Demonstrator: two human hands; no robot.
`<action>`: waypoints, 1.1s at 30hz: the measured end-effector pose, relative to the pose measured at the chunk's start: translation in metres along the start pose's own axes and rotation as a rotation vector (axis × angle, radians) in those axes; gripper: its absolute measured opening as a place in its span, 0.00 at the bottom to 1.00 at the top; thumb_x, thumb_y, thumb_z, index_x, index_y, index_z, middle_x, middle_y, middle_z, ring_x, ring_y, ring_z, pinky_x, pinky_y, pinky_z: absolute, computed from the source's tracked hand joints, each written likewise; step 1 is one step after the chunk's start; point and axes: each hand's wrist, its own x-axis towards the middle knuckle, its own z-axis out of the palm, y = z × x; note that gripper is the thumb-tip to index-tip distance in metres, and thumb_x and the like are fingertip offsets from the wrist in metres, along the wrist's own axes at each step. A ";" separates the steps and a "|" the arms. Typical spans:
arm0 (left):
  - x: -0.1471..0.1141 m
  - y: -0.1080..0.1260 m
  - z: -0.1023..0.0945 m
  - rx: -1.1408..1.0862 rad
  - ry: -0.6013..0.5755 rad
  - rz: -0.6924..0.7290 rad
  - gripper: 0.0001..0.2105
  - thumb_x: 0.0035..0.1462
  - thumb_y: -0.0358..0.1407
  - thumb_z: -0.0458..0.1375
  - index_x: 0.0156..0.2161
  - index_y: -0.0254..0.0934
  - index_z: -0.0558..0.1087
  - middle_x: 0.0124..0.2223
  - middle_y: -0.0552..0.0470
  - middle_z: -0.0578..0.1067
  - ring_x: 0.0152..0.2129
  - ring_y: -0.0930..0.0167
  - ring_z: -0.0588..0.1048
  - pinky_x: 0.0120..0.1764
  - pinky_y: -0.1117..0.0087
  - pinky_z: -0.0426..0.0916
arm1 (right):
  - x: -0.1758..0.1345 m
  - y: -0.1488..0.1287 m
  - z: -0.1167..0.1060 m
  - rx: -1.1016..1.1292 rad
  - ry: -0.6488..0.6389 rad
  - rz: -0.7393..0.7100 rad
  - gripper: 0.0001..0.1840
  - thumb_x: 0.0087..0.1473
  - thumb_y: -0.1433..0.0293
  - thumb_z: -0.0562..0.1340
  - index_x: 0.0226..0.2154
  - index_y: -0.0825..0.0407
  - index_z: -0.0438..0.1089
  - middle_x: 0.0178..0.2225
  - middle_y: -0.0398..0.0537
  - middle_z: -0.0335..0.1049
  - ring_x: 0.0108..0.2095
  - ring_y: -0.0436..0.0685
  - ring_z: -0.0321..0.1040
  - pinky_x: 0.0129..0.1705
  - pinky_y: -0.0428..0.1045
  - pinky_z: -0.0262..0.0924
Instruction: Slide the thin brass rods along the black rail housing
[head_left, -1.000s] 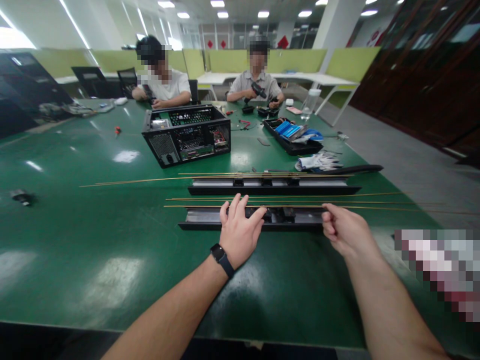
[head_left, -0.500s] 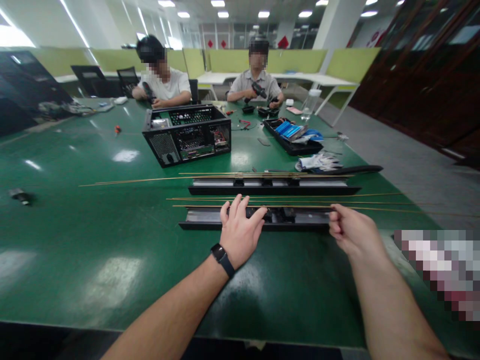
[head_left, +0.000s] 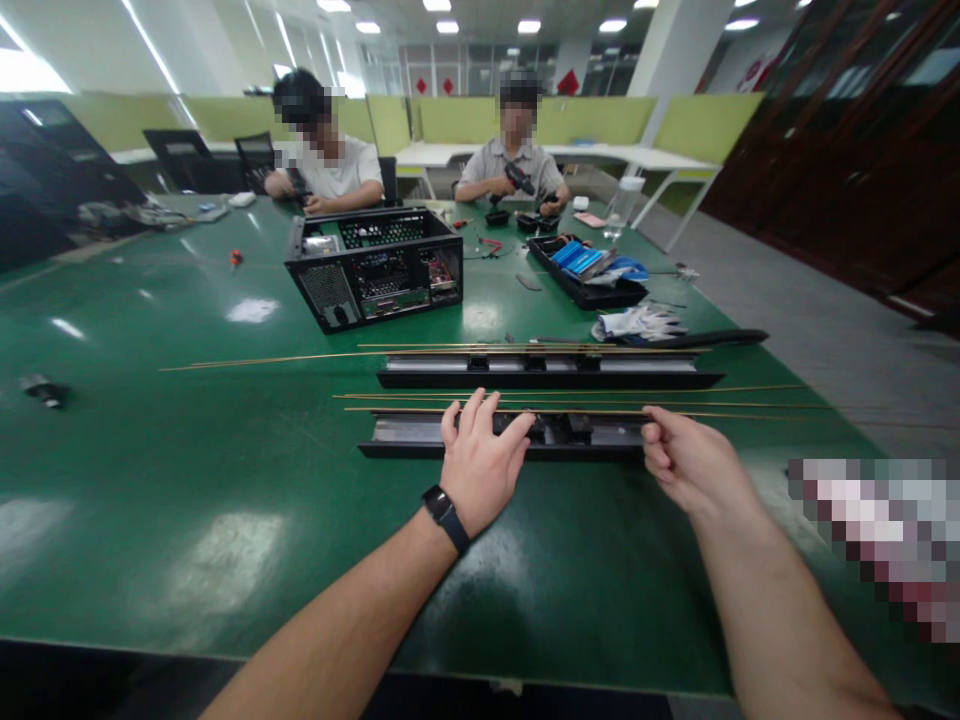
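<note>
Taking the wearer's left hand (head_left: 484,455) as the clock's centre, it lies palm down across the near black rail (head_left: 405,430), its fingers spread and its thumb well apart from them; whether it presses on anything cannot be told. At three o'clock, the right hand (head_left: 682,455) has its thumb and forefinger together, pinched on a thin brass-coloured rod (head_left: 397,409). That rod stretches along the rail's far edge, passing by the left fingers and pointing toward nine o'clock. Dark blocks (head_left: 577,428) sit in the rail's channel, just short of three. More thin rods (head_left: 401,397) lie just beyond it, and the far black rail (head_left: 551,381) rests between one and two o'clock, roughly parallel. Farther off on the green table (head_left: 225,440), an open computer case (head_left: 375,270) stands at eleven, a black tray (head_left: 559,282) holding blue items lies at one, and white gloves (head_left: 641,322) at two. Two co-workers sit opposite, one at eleven (head_left: 337,170), the other at twelve (head_left: 487,165).
</note>
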 end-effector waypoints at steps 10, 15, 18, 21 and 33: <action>0.000 0.000 0.000 -0.005 -0.005 -0.005 0.15 0.65 0.39 0.54 0.54 0.53 0.73 0.63 0.44 0.66 0.64 0.57 0.58 0.63 0.45 0.48 | 0.003 -0.008 -0.005 -0.008 0.107 -0.005 0.04 0.54 0.74 0.63 0.29 0.53 0.67 0.17 0.37 0.61 0.09 0.43 0.49 0.06 0.39 0.39; 0.000 0.000 0.000 -0.006 -0.004 -0.003 0.15 0.65 0.39 0.53 0.54 0.53 0.72 0.62 0.44 0.67 0.64 0.58 0.59 0.63 0.45 0.48 | 0.001 -0.010 -0.003 -0.006 0.115 0.003 0.03 0.55 0.74 0.61 0.30 0.53 0.67 0.16 0.37 0.61 0.09 0.44 0.49 0.06 0.39 0.38; 0.000 0.000 0.000 -0.007 -0.002 -0.003 0.14 0.65 0.39 0.54 0.54 0.53 0.73 0.62 0.44 0.67 0.63 0.57 0.60 0.63 0.45 0.48 | -0.001 -0.008 -0.001 -0.012 0.082 0.007 0.02 0.55 0.74 0.62 0.31 0.54 0.68 0.16 0.38 0.61 0.09 0.44 0.49 0.06 0.39 0.38; 0.000 0.000 0.000 -0.007 -0.004 -0.004 0.14 0.65 0.39 0.54 0.54 0.53 0.73 0.62 0.44 0.67 0.63 0.57 0.60 0.62 0.45 0.48 | -0.003 -0.006 0.001 -0.013 0.035 0.013 0.01 0.55 0.73 0.62 0.31 0.55 0.70 0.16 0.39 0.62 0.09 0.44 0.49 0.06 0.39 0.39; 0.000 0.000 0.000 -0.012 -0.001 -0.002 0.15 0.65 0.39 0.53 0.55 0.53 0.72 0.63 0.44 0.66 0.64 0.58 0.59 0.63 0.46 0.48 | 0.002 -0.005 -0.003 0.008 0.078 0.005 0.02 0.55 0.75 0.62 0.30 0.54 0.69 0.17 0.38 0.61 0.09 0.44 0.50 0.07 0.39 0.39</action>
